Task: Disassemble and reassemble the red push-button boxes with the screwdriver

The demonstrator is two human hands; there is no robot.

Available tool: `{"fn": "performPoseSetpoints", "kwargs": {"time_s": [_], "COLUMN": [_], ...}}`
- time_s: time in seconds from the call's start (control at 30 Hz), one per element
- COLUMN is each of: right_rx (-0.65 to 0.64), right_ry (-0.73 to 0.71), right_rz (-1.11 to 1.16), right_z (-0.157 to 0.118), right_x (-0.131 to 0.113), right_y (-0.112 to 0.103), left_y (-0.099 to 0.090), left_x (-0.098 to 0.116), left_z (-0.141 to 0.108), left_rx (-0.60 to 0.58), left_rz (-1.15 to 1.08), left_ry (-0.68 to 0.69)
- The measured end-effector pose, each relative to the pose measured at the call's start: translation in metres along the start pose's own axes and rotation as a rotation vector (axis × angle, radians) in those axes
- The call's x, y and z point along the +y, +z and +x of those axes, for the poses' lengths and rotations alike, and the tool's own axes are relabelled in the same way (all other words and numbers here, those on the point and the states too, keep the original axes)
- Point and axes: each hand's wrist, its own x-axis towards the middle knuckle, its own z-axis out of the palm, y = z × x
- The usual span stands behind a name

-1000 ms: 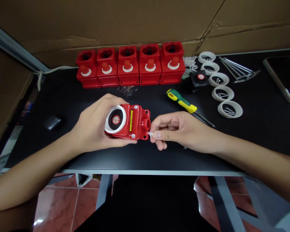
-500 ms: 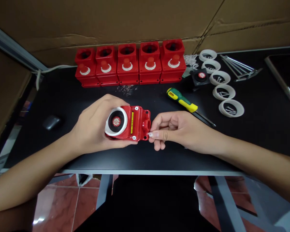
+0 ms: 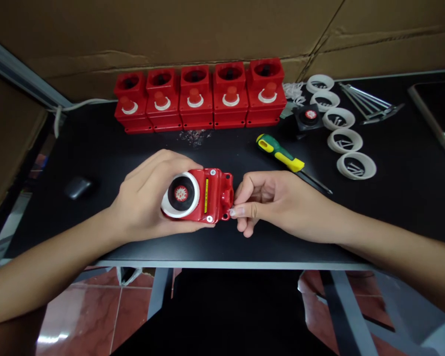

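Note:
My left hand (image 3: 148, 198) is wrapped round a red electrical housing (image 3: 199, 210) above the black table. A white ring (image 3: 165, 206) circles its black socket face, which has a red-and-white centre. Two cross-head screws and a yellow label strip show on the red body. At the housing's right end, my right hand (image 3: 267, 205) has thumb and index finger pinched together against a corner hole. Whatever small thing lies between those fingertips is too little to make out. Just behind the right hand lies a green-and-yellow screwdriver (image 3: 280, 153).
Several similar red housings (image 3: 195, 116) stand in a row at the back. Several white rings (image 3: 356, 165) with screws inside, long metal bolts (image 3: 371, 101), a black socket insert (image 3: 307, 117) and a phone (image 3: 437, 113) lie to the right. A black mouse-like object (image 3: 78, 187) sits left.
The held housing and both hands have shifted slightly toward me and to the right. My right fingers stay pinched at the housing's corner.

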Motion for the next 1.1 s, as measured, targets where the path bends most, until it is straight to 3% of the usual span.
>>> {"fn": "performPoseSetpoints", "kwargs": {"time_s": [0.27,0.5,0.77,0.93,1.03,1.1], "right_rx": [0.027,-0.098,0.042,0.1,0.185,0.112], "right_ry": [-0.036,0.054,-0.025,-0.133,-0.32,-0.385], "right_rz": [0.065,0.065,-0.048,-0.317,-0.703,-0.993], "right_z": [-0.01,-0.005,-0.001,-0.009,-0.019,-0.025], "right_x": [-0.009,-0.01,-0.007,-0.019,-0.03,-0.034], "right_y": [0.007,0.001,0.003,-0.014,-0.029,-0.04], "left_y": [-0.005,-0.004,0.0,-0.01,-0.019,-0.026], "left_x": [0.008,0.009,0.001,-0.019,-0.03,-0.036], "left_z": [0.003,0.004,0.0,-0.002,-0.001,-0.001], "left_rx": [0.027,0.015,0.049,-0.052,-0.111,-0.162], "left_rz": [0.011,-0.007,0.15,0.193,0.248,0.29], "left_ry": [-0.021,-0.079,-0.102,-0.275,-0.333,-0.323]}}
